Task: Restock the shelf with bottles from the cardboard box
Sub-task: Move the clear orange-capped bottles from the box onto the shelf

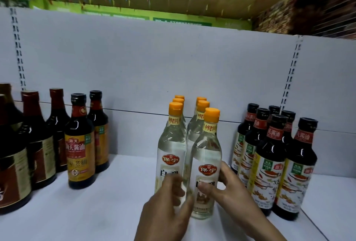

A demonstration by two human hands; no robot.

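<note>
Clear bottles with orange caps and red-and-white labels stand in two short rows on the white shelf (115, 208), at the centre. My left hand (165, 208) grips the lower part of the front left bottle (171, 144), its fingers across the label; the hand is blurred. My right hand (231, 192) holds the front right bottle (207, 152), thumb on the label and fingers round its far side. Both bottles stand upright on the shelf, close together. The cardboard box is out of view.
Dark soy sauce bottles with yellow labels (81, 144) stand in a group at the left. Another group of dark bottles with pictured labels (269, 159) stands close at the right. The white back panel (154, 67) rises behind.
</note>
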